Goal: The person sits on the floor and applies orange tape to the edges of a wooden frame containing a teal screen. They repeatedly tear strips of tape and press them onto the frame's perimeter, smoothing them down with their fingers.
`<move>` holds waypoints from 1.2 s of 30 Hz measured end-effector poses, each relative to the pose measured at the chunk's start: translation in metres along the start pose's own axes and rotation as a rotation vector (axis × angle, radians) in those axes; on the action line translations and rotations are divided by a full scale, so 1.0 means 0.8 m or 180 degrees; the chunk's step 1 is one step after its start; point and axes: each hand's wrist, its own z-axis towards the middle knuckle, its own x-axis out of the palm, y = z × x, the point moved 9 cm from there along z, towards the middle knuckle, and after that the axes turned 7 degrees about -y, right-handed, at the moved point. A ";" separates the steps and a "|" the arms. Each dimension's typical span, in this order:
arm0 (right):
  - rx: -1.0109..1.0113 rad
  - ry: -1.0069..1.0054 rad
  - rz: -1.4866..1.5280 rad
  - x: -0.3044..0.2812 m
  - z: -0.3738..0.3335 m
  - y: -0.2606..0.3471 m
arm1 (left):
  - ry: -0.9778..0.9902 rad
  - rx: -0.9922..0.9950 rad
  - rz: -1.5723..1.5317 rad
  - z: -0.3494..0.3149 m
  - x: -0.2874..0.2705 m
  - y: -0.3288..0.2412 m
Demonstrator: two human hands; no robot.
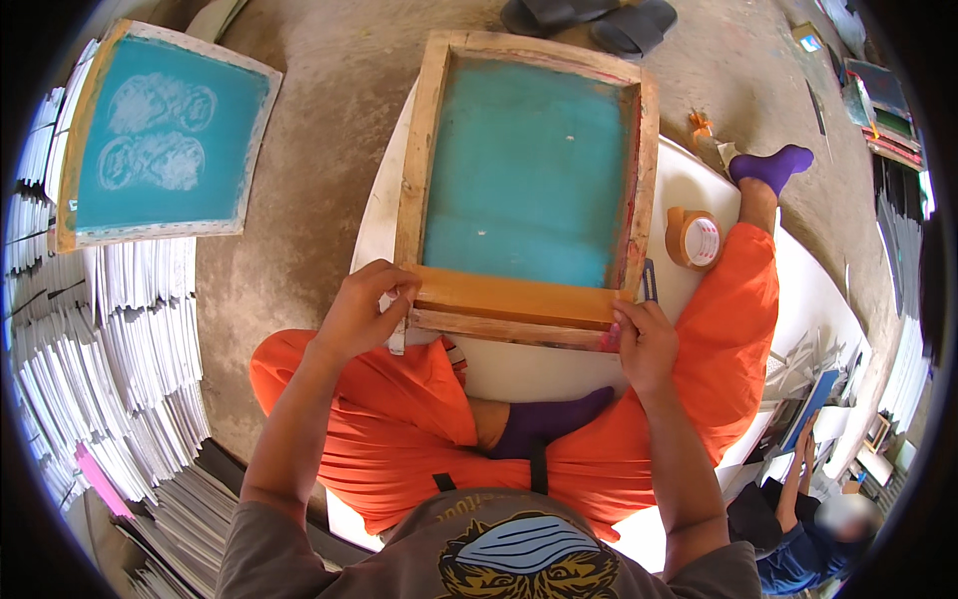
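Observation:
In front of me lies a wooden screen-printing frame with teal mesh stretched inside it. A strip of brown packing tape spans the frame's near side, along the lower edge of the mesh. My left hand, closed in a pinch, grips the strip's left end at the frame's near left corner. At the right end, the thumb and fingers of my right hand pinch the tape beside the near right corner. Whether the strip's middle is stuck down, I cannot tell.
A brown tape roll and a box cutter lie right of the frame on the white board. Another teal screen rests on paper stacks at left. Black sandals lie beyond. Another person works at lower right.

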 end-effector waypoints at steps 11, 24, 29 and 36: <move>-0.0312 0.0279 -0.0310 0.014 -0.006 0.015 | 0.0362 0.0784 0.1036 -0.010 0.017 -0.008; -0.0754 0.0244 -0.0822 0.029 -0.014 0.026 | 0.0452 0.1255 0.2253 -0.015 0.040 -0.015; -0.0770 0.0369 -0.0933 0.036 -0.012 0.025 | 0.0589 0.1335 0.2461 -0.014 0.044 -0.015; -0.0642 0.0580 -0.1075 0.044 -0.014 0.017 | 0.0753 0.1408 0.2540 -0.013 0.056 -0.017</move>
